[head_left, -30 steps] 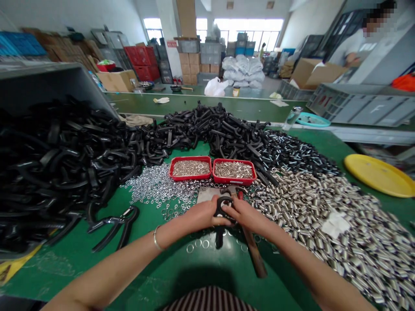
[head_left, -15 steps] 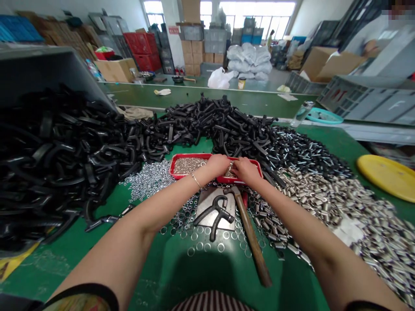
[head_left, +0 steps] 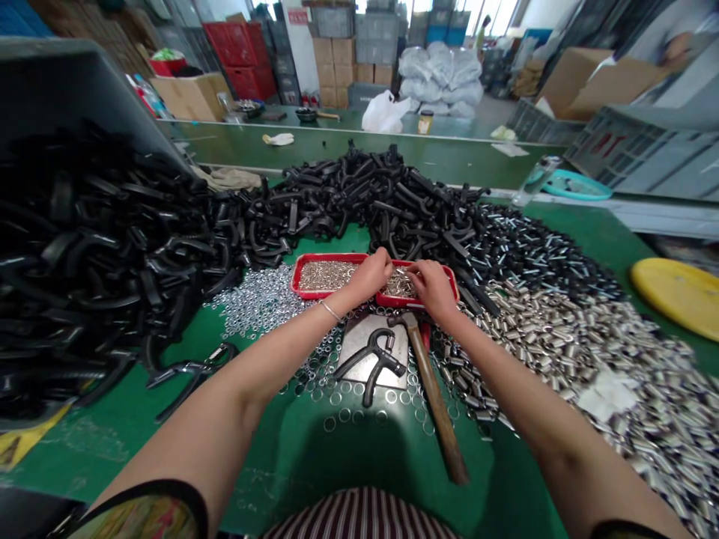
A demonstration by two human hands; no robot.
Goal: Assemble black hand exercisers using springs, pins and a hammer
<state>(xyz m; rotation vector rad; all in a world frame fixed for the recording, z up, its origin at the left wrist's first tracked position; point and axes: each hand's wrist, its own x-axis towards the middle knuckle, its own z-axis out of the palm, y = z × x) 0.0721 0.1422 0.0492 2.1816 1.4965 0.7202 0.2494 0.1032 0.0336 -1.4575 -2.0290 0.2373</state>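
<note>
Two small red trays sit end to end in front of me. The left tray (head_left: 296,288) is full of tiny metal pieces, while the right tray (head_left: 454,284) holds small pins or screws. My left hand (head_left: 371,275), fingers curled closed, is over the place where the trays meet; whatever it holds is hidden. My right hand (head_left: 435,292) reaches into the right tray with thumb and fingertips pinched together on something too small to make out. Nearer me, a black hand grip with a spring (head_left: 375,359) rests on a metal plate (head_left: 359,333), beside a wooden-handled hammer (head_left: 435,397).
Black handles (head_left: 359,187) are heaped behind the trays and spill from a grey bin (head_left: 73,82) at left. Metal springs (head_left: 550,344) and black-headed bolts (head_left: 550,251) cover the right side. Nuts (head_left: 252,299) and rings (head_left: 344,414) lie around. A yellow lid (head_left: 679,296) is far right.
The view has tipped down a little. My left hand has drawn slightly left, widening the gap between my hands. My right hand's fingers remain in the right tray.
</note>
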